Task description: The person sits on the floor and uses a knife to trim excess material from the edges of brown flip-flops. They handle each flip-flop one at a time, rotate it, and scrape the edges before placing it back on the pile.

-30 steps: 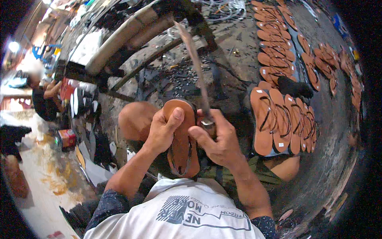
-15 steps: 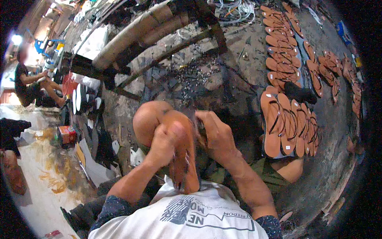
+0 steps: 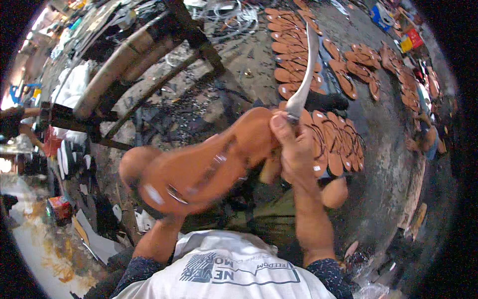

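From my remote seat I have a brown sandal (image 3: pixel 209 164) just left of the middle, slanting across the person's lap, one end toward eight o'clock and the other toward one. A white label (image 3: pixel 153 194) sits near the lower end, and the dark strap catches the light in patches (the whole sandal is blurred, so I can't follow the strap cleanly). The right hand (image 3: pixel 298 153), at three o'clock of centre, is closed around a knife (image 3: pixel 305 74), whose curved, pale blade rises toward one o'clock. Its thumb lies right by the sandal's upper end; whether they touch, I can't say. The left forearm (image 3: pixel 158 243) comes up from seven o'clock and passes behind the sandal, which covers the left hand almost entirely, so I can't tell how wide or narrow that grip is. One knee (image 3: pixel 138 164) shows at nine o'clock, just beside the lower end. Past the right hand, at three o'clock, I see a row of finished-looking brown sandals (image 3: pixel 338 142) side by side, with a black bundle (image 3: pixel 326 101) at two o'clock and a wooden frame (image 3: pixel 129 62) at ten. The white shirt (image 3: pixel 226 264) fills six o'clock.
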The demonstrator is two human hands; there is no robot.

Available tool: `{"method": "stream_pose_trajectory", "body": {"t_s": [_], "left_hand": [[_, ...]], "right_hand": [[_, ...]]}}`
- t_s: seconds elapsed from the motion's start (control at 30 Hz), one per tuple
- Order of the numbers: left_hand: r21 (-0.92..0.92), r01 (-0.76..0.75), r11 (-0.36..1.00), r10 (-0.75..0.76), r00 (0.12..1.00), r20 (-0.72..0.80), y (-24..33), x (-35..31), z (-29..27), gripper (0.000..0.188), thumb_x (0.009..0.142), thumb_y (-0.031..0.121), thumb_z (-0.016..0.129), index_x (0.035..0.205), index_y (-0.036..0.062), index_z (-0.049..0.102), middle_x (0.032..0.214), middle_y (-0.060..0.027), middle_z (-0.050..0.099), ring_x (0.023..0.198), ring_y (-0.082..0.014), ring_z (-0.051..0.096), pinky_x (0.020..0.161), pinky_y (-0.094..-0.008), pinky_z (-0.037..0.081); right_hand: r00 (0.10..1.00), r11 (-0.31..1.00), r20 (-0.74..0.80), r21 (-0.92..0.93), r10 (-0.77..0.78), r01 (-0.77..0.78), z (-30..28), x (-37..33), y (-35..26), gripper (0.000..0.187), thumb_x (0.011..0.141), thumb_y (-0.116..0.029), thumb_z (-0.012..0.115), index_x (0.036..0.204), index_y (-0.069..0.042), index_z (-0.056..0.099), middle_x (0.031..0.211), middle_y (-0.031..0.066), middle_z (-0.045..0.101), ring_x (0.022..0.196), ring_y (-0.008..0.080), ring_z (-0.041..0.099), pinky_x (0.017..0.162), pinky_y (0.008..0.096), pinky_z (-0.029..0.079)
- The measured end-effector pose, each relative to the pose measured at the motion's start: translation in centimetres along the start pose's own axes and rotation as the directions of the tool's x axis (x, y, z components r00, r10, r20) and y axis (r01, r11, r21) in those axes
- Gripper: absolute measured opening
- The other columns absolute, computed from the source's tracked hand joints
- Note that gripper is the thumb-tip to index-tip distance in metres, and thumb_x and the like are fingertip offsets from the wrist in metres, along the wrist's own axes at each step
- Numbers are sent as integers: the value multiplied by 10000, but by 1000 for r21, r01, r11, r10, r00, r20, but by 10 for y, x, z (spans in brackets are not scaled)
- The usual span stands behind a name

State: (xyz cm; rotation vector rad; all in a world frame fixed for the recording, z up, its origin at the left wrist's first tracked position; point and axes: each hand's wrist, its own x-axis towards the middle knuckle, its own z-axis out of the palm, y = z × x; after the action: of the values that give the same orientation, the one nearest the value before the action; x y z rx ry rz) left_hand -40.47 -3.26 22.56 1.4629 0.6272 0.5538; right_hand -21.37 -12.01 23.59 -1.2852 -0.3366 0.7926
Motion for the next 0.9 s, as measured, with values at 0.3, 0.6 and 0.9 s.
{"method": "stream_pose_trajectory", "body": {"t_s": [0.3,0.6,0.9], "left_hand": [[-662,147,735,-511,762,-399,-3,27,12,495,873,545,699,1187,169,629,1074,-3,668,966,-162,644,707,-345,564],[-716,161,679,-517,798,-311,-21,8,4,465,891,521,689,1204,184,621,1082,5,658,1013,-194,643,914,-384,528],[-548,278,789,-514,787,-341,-45,-32,-23,531,890,501,668,1281,153,578,1146,-21,651,1065,-217,640,930,-410,527]], "right_hand": [[949,745,251,-593,-191,307,3,-69,65,332,948,-227,679,1169,-45,513,946,168,645,749,312,669,656,433,562],[921,511,268,-770,-284,382,12,-58,88,264,861,-35,667,1108,-17,576,960,194,643,853,399,654,715,434,549],[810,570,566,-720,154,396,13,-42,29,253,819,-64,681,1047,-62,571,926,183,669,868,404,664,712,490,532]]}}
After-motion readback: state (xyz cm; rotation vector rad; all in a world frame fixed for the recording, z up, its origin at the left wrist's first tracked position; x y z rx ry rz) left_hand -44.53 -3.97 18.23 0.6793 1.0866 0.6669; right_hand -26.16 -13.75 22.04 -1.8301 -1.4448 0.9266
